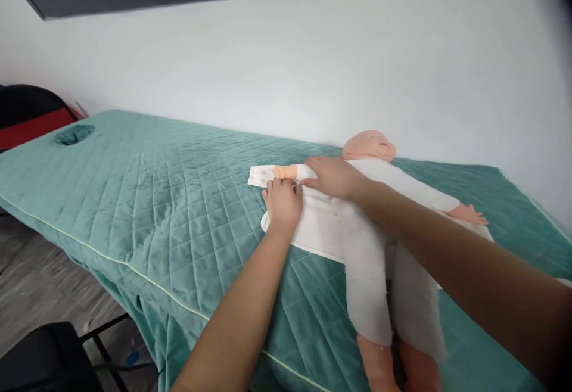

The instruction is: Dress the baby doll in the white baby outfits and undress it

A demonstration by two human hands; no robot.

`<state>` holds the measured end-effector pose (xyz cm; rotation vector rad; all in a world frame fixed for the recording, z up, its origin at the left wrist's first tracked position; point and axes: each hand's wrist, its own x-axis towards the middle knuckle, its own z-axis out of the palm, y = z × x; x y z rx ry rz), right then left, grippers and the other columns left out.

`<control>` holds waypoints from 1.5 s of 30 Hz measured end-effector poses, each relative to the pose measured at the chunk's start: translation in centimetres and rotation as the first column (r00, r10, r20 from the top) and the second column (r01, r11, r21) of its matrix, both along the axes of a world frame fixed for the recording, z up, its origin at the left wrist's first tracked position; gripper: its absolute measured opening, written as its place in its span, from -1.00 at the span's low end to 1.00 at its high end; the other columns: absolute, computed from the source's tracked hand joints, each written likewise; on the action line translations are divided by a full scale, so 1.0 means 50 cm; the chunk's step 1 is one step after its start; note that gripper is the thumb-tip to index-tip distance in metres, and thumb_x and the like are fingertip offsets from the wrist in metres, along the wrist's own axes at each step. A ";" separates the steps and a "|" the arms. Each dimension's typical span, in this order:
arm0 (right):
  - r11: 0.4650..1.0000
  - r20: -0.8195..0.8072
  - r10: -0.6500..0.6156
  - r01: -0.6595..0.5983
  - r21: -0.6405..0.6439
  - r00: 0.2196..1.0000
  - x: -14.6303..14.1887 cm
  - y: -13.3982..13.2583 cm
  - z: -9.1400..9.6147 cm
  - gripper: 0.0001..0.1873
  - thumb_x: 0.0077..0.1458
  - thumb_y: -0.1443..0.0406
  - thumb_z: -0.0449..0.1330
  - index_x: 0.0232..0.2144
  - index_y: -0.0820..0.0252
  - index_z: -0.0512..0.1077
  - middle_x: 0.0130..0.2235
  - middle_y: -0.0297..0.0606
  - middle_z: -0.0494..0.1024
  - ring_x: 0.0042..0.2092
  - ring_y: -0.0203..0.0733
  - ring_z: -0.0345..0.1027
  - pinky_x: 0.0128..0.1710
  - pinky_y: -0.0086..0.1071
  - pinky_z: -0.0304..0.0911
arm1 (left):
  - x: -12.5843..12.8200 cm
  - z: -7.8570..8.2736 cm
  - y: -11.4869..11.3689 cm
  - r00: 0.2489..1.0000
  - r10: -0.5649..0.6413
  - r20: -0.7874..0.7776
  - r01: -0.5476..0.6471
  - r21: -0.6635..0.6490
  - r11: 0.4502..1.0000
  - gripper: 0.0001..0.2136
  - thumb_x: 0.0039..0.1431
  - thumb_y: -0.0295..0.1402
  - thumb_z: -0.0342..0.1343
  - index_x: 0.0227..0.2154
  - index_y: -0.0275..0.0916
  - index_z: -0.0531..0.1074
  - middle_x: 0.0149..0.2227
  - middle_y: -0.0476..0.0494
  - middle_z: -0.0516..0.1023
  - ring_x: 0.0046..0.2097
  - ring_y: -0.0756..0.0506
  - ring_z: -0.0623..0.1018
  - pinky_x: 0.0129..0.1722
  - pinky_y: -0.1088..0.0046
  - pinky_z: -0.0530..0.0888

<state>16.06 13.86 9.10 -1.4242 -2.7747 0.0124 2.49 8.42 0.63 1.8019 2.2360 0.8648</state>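
Observation:
A baby doll (366,201) with a white cloth body and pinkish head, hands and feet lies on its back, head toward the wall. Spread beneath it is a white garment (317,234), one sleeve (260,175) stretched out to the left with small faint marks on it. The doll's hand and forearm lie along that sleeve. My right hand (333,176) is closed round the doll's arm. Just below the doll's hand, my left hand (285,204) has its fingers bent onto the sleeve's lower edge; the fingertips are partly hidden.
A green quilted cover (179,201) lies over a long table, with a round hole (74,134) at its left end. Behind stands a white wall (268,70). A black and red chair (33,112) is at the far left, and a black seat (49,356) at the near left.

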 end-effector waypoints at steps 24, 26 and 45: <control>0.993 0.077 -0.090 0.084 0.083 0.993 0.027 -0.032 -0.010 -0.54 0.36 0.00 -0.01 -0.02 0.13 0.52 -0.06 -0.12 0.59 -0.05 0.04 0.42 -0.03 -0.15 0.18 | -0.028 -0.022 0.009 0.746 -0.006 0.666 -0.236 0.273 0.933 -0.88 0.30 -0.41 0.01 -0.30 -0.22 0.44 -0.25 -0.13 0.57 -0.19 -0.08 0.53 -0.11 0.39 0.40; 0.993 0.086 -0.094 0.087 0.079 0.992 0.025 -0.034 -0.009 -0.55 0.36 0.01 0.00 -0.02 0.12 0.53 -0.05 -0.12 0.59 -0.04 0.04 0.43 -0.01 -0.14 0.18 | -0.028 -0.022 0.009 0.737 -0.013 0.676 -0.237 0.277 0.931 -0.89 0.30 -0.41 0.01 -0.30 -0.22 0.44 -0.26 -0.13 0.57 -0.19 -0.08 0.53 -0.11 0.39 0.40; 0.989 0.101 -0.103 0.090 0.120 0.990 0.018 -0.028 -0.033 -0.55 0.32 0.03 0.04 -0.08 0.21 0.53 -0.10 -0.01 0.61 -0.03 0.10 0.44 0.00 -0.09 0.19 | -0.019 -0.013 -0.007 0.859 -0.133 0.495 -0.044 0.331 0.943 -0.85 0.38 -0.34 -0.05 -0.27 -0.20 0.40 -0.23 -0.12 0.55 -0.18 -0.07 0.52 -0.13 0.41 0.42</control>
